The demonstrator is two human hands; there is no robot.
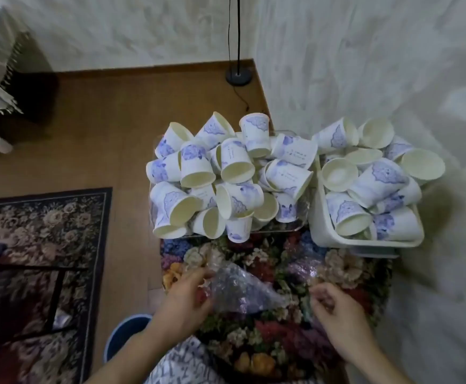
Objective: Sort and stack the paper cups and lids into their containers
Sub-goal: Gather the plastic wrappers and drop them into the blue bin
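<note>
We see the left hand (183, 296) and right hand (334, 309), fingers pinching a clear plastic bag (243, 289) on the near table (281, 336); paper cups (226, 176) heaped in far containers.

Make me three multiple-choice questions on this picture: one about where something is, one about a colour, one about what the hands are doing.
1. The white bin of cups stands where?
A. right of the clear tray
B. on the rug
C. left of the tray

2. The print on the paper cups is:
A. red
B. blue-purple
C. green

3. The left hand and right hand are:
A. lifting a cup
B. resting flat
C. holding a clear plastic bag

Answers: 1 A, bin sits at right; 2 B, blue-purple flowers; 3 C, fingers pinch the crinkled plastic.
</note>
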